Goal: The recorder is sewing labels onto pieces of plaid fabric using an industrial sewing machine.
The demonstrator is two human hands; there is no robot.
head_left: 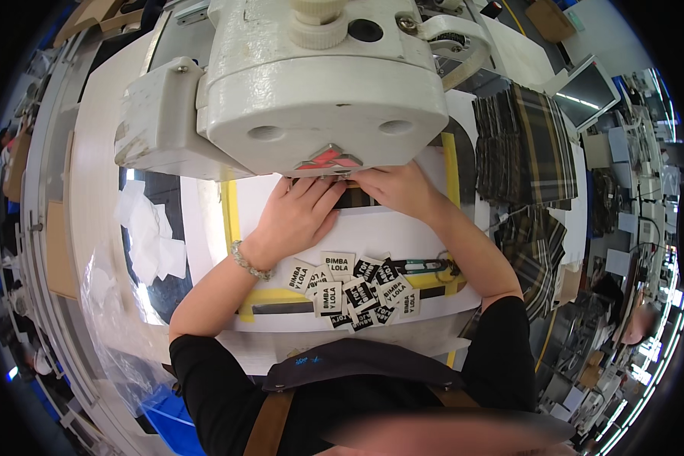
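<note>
On my remote feed, a person in blk sleeves works w/ both bare hands just below a white machine head (327, 99), which fills 12 o'clock from mid-view. A dark plaid piece (357, 199) lies near center, at abt 12 o'clock, flat on the white work surface (418, 235) btwn the hands, its far part hidden by the machine.

L hand (300, 209), just toward 11 o'clock, is palm down, fingers extended & slightly spread, thumb apart, at the piece's near-left side; I see no grip. R hand (395, 190), toward 1 o'clock, has fingers bent inward at the piece's right side; fingertips are partly hidden, so I can't tell how far open it is or whether it has hold of anything. A beaded bracelet (251, 262) circles the L wrist.

At 6 o'clock I have a loose heap of sm. sq. labels (359, 295), blk & off-white, overlapping; teal-handled snips (422, 266) lie just beside, approx. 4 o'clock. Stacked plaid pcs. (539, 144) stand at 2 o'clock, more plaid fabric (530, 251) at 3. Crumpled white tissue (152, 235) sits at 9, a blue bin (171, 418) at 7.
</note>
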